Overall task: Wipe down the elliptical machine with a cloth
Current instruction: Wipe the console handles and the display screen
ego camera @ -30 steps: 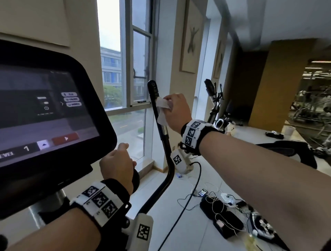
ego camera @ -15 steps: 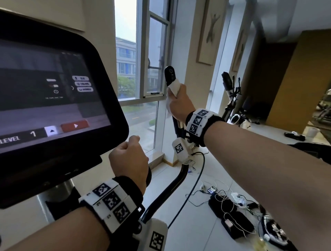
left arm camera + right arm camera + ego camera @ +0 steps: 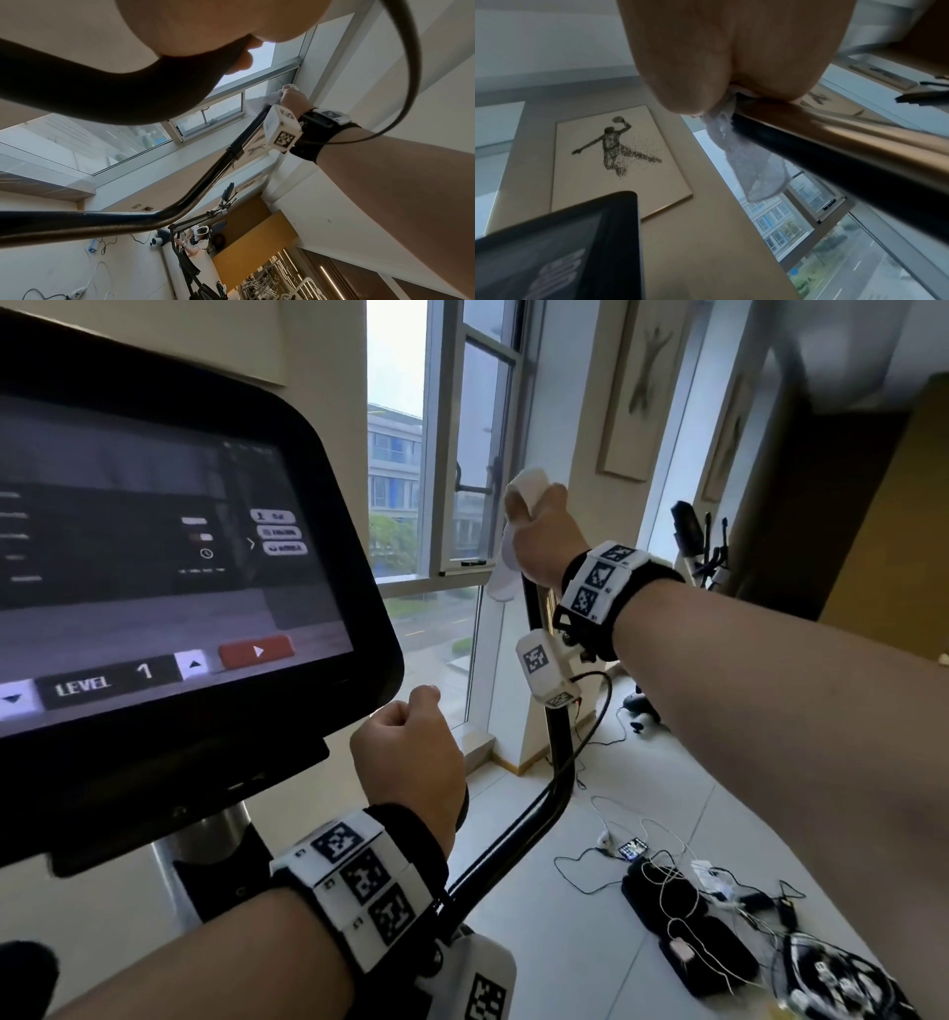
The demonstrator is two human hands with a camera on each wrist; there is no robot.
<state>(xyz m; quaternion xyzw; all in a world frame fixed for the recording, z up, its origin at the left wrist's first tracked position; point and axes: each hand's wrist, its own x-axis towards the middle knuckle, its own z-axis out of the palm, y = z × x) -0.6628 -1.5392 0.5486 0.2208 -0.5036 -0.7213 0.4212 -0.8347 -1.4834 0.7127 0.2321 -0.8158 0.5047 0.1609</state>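
Here the right hand [image 3: 547, 541] curls tightly around the white cloth [image 3: 506, 557], wrapped over the top of the black handlebar [image 3: 557, 737] at upper centre; the bar's tip is hidden beneath it. The left hand [image 3: 408, 757], lower centre, grips the inner handle [image 3: 102, 89]. The console screen [image 3: 154, 567] fills the left, cut off.

gym: exercise machines [image 3: 698, 546], console [image 3: 154, 557]

The screen [image 3: 169, 567] read "LEVEL 1" along its bottom edge, beside a white arrow on a red button [image 3: 255, 651].
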